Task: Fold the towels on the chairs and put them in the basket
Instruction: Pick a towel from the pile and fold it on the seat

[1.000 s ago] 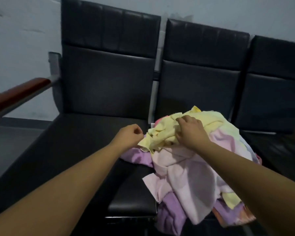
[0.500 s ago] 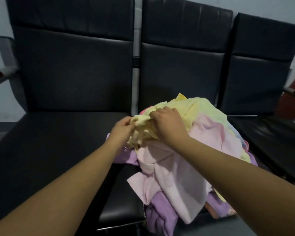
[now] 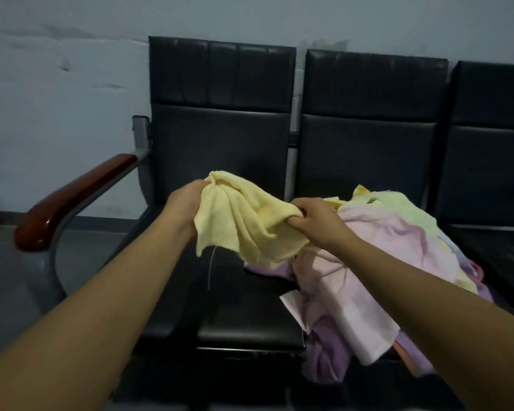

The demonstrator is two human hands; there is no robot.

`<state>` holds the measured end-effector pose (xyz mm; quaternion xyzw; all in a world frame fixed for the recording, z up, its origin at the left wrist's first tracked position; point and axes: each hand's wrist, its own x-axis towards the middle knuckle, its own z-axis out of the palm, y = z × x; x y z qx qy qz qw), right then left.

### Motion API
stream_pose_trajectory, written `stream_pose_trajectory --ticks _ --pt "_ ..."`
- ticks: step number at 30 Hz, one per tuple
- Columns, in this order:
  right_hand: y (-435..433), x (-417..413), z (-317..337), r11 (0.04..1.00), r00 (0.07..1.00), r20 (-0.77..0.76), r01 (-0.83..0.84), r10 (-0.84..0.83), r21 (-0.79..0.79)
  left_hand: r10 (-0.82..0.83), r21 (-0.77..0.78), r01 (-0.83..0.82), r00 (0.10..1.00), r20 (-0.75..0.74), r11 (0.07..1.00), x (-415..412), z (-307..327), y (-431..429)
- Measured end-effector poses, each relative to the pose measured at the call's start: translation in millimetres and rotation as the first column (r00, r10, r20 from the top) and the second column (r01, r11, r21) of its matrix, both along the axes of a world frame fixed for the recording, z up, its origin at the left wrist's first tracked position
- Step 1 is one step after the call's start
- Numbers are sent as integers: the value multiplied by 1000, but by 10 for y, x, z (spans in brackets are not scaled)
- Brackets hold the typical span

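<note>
Over the seat of the leftmost black chair (image 3: 235, 307), holding a pale yellow towel (image 3: 244, 223) up in the air with both hands. Gripping one bunched corner with the left hand (image 3: 184, 203), with fingers closed on the cloth and mostly hidden behind it. Clutching the opposite end with the right hand (image 3: 315, 221), with fingers folded tight round a wad of the fabric and knuckles turned up. Stretching the towel loosely between the two grips, letting it sag in soft creases and letting the lower edge hang free above the seat (a loose thread (image 3: 210, 268) dangling from that edge). Overlapping the near edge of the heap at the lower right corner; touching or not, cannot tell. Leaving the towel pile (image 3: 383, 262) heaped unfolded on the middle chair (image 3: 368, 129) and spilling onto the edge of the leftmost seat: pale green towel (image 3: 398, 209) lying on top at the back, pink towel (image 3: 339, 292) spreading across the front, purple towel (image 3: 324, 363) drooping over the front rim. Standing just beside that, a third chair (image 3: 493, 143) at the right. Jutting forward at the far left, a reddish wooden armrest (image 3: 72, 200) on a grey metal frame, with a pale scuffed wall (image 3: 57, 84) running behind the row.
</note>
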<state>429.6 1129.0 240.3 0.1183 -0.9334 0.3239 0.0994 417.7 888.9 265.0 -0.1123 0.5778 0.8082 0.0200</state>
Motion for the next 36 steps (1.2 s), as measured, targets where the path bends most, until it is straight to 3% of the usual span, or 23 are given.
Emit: stream_pose_trajectory --ticks 6,9,12,15,17,19,20,22,23,24,26,28,30,33,36 --pt "-633 321 -18 894 972 177 -61 153 -443 -26 234 27 1000 -8 972 230 -215 -250" --pt "-838 360 -373 865 957 240 -21 163 -502 -58 277 52 998 14 959 359 -542 -282" --pt "-963 331 -755 801 935 312 53 170 -597 -119 145 106 989 89 984 431 -753 -382" --pt "-992 293 -895 692 853 397 61 337 -719 -137 62 131 985 106 989 385 -802 -511" --pt "-1039 276 -899 681 795 421 15 436 -732 -158 136 144 982 102 980 371 -767 -521" --pt "-1085 236 -890 664 793 418 24 443 -748 -139 227 119 988 71 967 305 -820 -509" --pt "-1109 221 -863 617 802 419 81 426 -783 -104 178 91 993 63 980 267 -858 -504" --pt "-1112 164 -820 450 797 449 254 404 -856 -30 -137 41 996 88 990 211 -928 -502" --pt "-1091 129 -806 370 781 475 335 405 -867 20 -326 20 993 119 945 207 -994 -528" --pt "-1069 96 -802 303 761 499 402 414 -864 22 -399 51 984 177 915 211 -1061 -555" --pt "-1026 30 -832 211 730 523 482 439 -850 -179 -311 279 933 313 909 249 -1181 -590" --pt "-992 -14 -859 158 723 527 516 446 -842 -418 -248 502 849 322 829 329 -1229 -558" --pt "-951 -44 -861 153 738 524 512 426 -845 -447 -288 492 870 209 822 329 -1255 -515" --pt "-866 -54 -848 208 756 527 485 389 -849 -323 -325 316 946 33 891 274 -1210 -455" --pt "-766 -47 -870 316 759 564 475 323 -821 -239 -195 231 971 -22 953 255 -1153 -456"
